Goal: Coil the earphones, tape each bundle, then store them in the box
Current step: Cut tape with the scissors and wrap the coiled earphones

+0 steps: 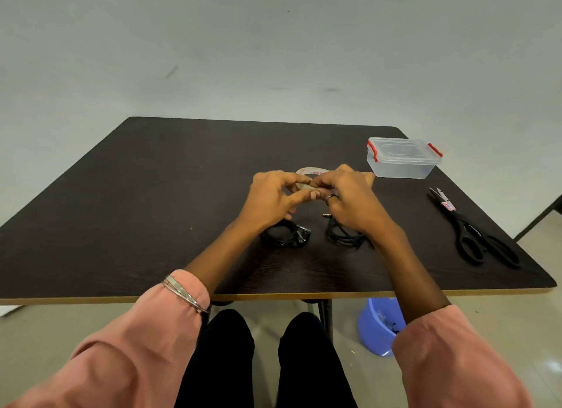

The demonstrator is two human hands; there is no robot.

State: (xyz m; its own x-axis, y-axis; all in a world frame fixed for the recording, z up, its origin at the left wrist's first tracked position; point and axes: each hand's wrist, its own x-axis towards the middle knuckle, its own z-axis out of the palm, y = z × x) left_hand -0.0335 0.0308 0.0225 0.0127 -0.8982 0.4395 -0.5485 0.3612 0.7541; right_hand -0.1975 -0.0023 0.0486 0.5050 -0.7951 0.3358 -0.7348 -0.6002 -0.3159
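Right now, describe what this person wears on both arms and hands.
Both arms wear loose salmon-pink sleeves pushed up toward the elbows, forearms bare. The left sleeve carries thin silver bangles round its cuff. The right hand has a dark ring on one of its fingers. The left hand shows no ring or glove.

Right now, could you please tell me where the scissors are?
The scissors lie on the table's right edge, nearer the person than the closed box.

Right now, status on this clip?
Both hands, left hand and right hand, pinching tape roll. Two coiled earphones untaped. Box lidded. Nothing blocking.
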